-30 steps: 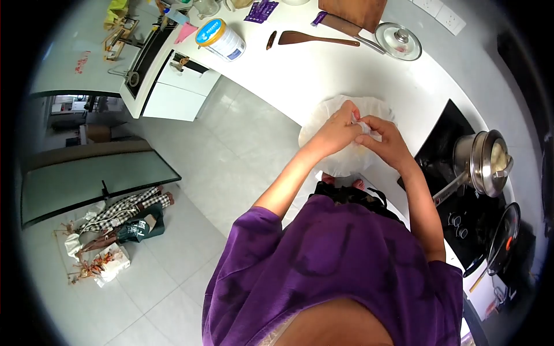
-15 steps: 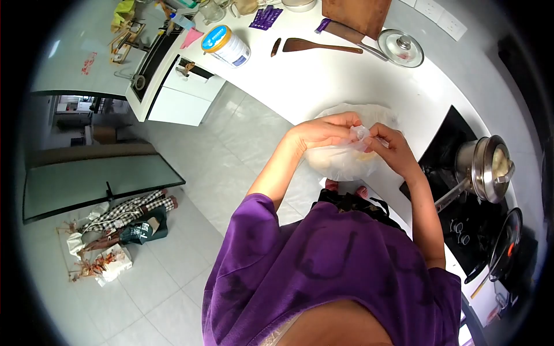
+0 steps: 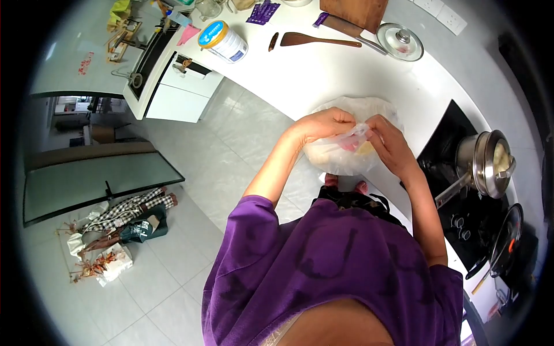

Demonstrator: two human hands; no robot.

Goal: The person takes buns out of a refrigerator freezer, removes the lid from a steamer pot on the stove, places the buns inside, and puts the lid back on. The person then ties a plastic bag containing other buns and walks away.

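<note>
A translucent plastic bag [image 3: 346, 164] rests at the counter's front edge, with pale yellowish contents showing faintly through it; I cannot make out what they are. My left hand [image 3: 329, 124] is closed on the gathered top of the bag from the left. From the right, my right hand [image 3: 389, 143] pinches the same plastic, its fingertips close to those of the left. Between the two hands the film is stretched and bunched.
On the white counter [image 3: 340, 69] are a wooden spatula [image 3: 320, 40], a cleaver [image 3: 353, 32], a glass lid [image 3: 400, 41] and a white can [image 3: 224, 43]. To the right, a lidded pot [image 3: 485, 164] stands on the black stove [image 3: 444, 150]. A folded cloth pile [image 3: 130, 216] lies on the floor.
My hands have drawn slightly apart at the bag's top, and the plastic between them is now more stretched. The view has shifted a little.
</note>
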